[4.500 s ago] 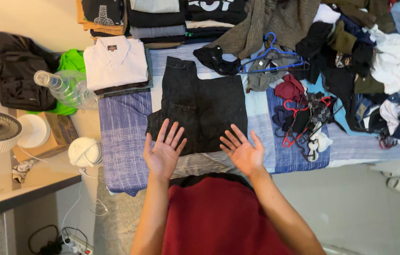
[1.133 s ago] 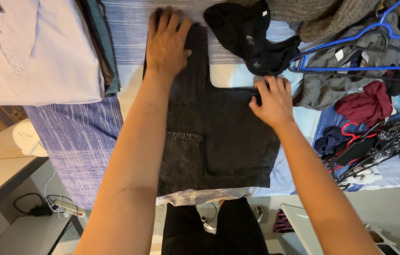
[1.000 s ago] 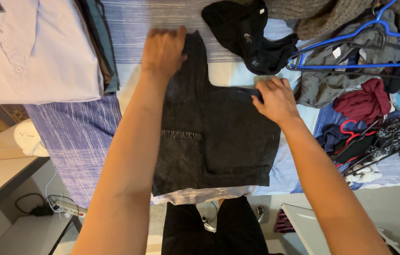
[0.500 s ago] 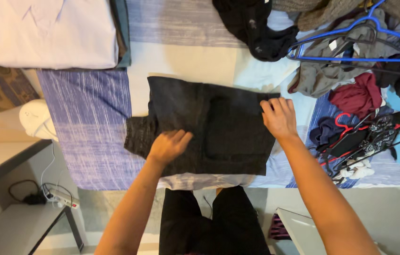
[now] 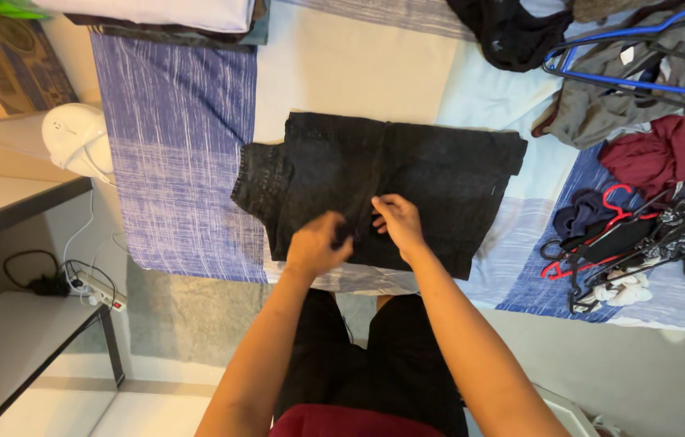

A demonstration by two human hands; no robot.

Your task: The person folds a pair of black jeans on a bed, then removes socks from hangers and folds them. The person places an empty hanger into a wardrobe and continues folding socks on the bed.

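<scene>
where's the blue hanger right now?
Head view, top right corner: the blue hanger lies on the grey garment, above the dark red cloth, well right of the black folded shorts.

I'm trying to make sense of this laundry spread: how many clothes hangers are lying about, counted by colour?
Blue hangers: 1, the blue hanger on the grey garment at top right.
Red hangers: 1 clearly seen, the red hanger in the tangle at right.
Black hangers: too tangled to count.
Total that can be told apart: 2.
</scene>
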